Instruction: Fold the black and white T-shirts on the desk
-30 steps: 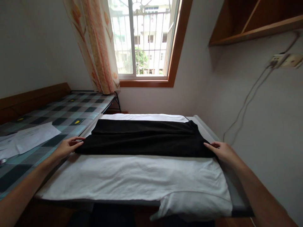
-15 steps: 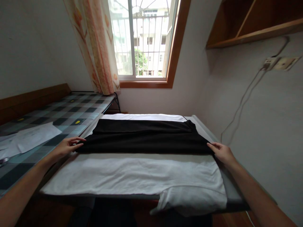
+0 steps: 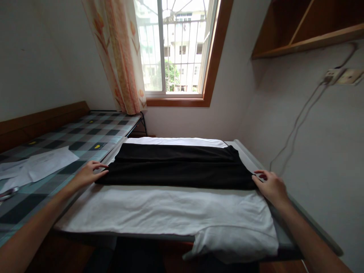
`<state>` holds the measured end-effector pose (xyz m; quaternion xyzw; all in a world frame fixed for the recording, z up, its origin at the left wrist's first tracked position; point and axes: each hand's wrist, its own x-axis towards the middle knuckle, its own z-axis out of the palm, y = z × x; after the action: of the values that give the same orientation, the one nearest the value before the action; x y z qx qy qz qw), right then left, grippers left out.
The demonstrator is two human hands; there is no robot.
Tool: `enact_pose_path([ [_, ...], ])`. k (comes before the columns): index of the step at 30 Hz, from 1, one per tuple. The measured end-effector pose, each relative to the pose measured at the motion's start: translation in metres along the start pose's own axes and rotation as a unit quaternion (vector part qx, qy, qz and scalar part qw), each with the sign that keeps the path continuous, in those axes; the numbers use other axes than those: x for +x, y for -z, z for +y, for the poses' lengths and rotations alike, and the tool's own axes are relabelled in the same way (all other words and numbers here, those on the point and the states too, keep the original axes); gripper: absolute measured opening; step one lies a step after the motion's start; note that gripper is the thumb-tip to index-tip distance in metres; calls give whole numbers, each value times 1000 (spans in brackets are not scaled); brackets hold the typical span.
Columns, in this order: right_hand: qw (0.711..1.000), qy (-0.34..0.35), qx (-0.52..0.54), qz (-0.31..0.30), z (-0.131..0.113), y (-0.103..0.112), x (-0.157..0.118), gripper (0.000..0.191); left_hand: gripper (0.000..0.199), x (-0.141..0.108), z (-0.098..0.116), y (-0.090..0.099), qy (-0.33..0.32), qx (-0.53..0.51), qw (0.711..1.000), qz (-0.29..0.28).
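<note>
A black garment (image 3: 176,172), folded into a long strip, lies across the middle of a table (image 3: 287,227). Beneath and in front of it is a white shirt (image 3: 159,212), with one sleeve hanging over the near edge. At the black garment's left end, my left hand (image 3: 90,174) has its thumb and fingers apart, the tips touching the cloth. My right hand (image 3: 270,185) is at the right end, fingers parted, with a fingertip on the corner of the black cloth. More white cloth (image 3: 176,141) shows behind the black garment.
To the left stands a bed with a checked mattress (image 3: 105,131), bearing papers (image 3: 48,163) and a small shiny object (image 3: 9,193). A curtain (image 3: 125,68) hangs beside the barred window. A wooden shelf (image 3: 307,41) and a cabled socket (image 3: 332,76) are on the right wall.
The fingers of both hands have loosened from the ends of the black garment and spread apart. The black garment lies a little flatter. The whole view has shifted slightly.
</note>
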<state>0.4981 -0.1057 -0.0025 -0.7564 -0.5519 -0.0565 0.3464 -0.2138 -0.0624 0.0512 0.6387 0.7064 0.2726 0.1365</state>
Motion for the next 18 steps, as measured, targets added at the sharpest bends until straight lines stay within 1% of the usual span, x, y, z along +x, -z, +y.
enact_pose_path([
  [2, 996, 76, -16, 37, -23, -1, 1, 40, 54, 4, 21, -10, -72, 30, 997, 25],
  [3, 993, 111, -10, 37, -37, -3, 1, 40, 55, 6, 35, -18, -109, 32, 993, 23],
  [5, 984, 180, 14, 5, -69, -10, 3, 41, 55, 10, 66, -40, -185, 15, 983, 3],
  [8, 965, 257, 27, -41, -115, -28, 6, 41, 56, 18, 114, -85, -260, -12, 965, -39],
  [11, 950, 304, -2, -73, -148, -51, 13, 46, 58, 28, 149, -133, -305, -6, 951, -58],
  [13, 941, 325, -24, -95, -159, -68, 18, 49, 58, 34, 164, -162, -339, 8, 938, -67],
  [15, 932, 340, -43, -113, -163, -85, 22, 51, 59, 39, 172, -184, -354, 33, 931, -84],
  [16, 930, 344, -52, -120, -162, -93, 24, 51, 59, 40, 173, -192, -353, 46, 930, -94],
  [18, 929, 338, -71, -132, -156, -107, 25, 50, 59, 42, 174, -201, -340, 69, 931, -109],
])
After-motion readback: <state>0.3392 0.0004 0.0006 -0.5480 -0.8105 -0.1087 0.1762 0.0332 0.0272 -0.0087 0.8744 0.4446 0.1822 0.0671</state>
